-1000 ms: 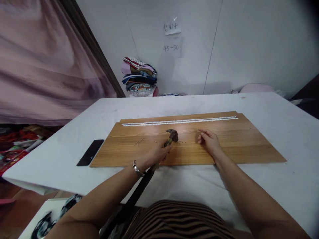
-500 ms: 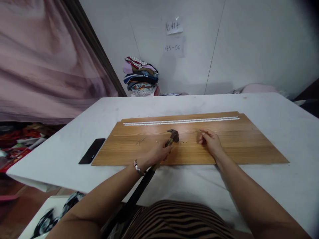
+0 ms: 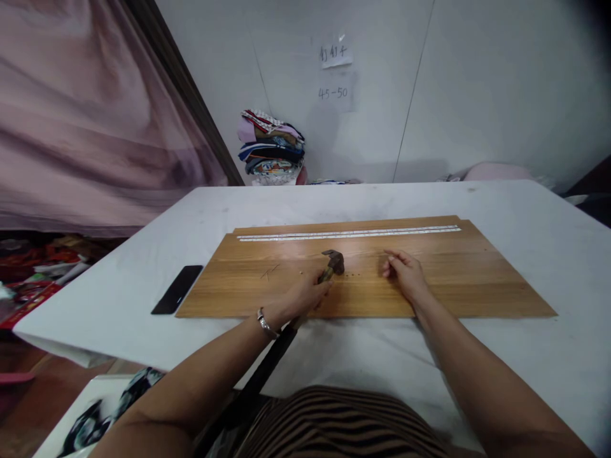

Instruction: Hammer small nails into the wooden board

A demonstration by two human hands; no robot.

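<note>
My left hand (image 3: 308,292) is wrapped round the handle of a claw hammer (image 3: 335,261), close under its metal head. The hammer's head is just above a wooden board (image 3: 429,254), and its long dark handle slants back toward my body. Beside the head, several small dark nail heads or dots (image 3: 353,275) form a short row on the board. To the right, my right hand (image 3: 405,272) hovers over the wood, fingers curled together with the index finger pointing left; anything between them is too small to make out. A few thin loose nails (image 3: 270,271) lie left of the hammer.
Two white measuring strips (image 3: 348,233) run along the board's far side. A black phone (image 3: 177,289) lies left of the board on the white table (image 3: 119,289). Folded clothes (image 3: 272,149) are stacked by the wall, and a pink curtain (image 3: 95,114) hangs at left.
The view shifts slightly, so everything sits a little farther right. Both hands and the hammer otherwise keep their places over the board.
</note>
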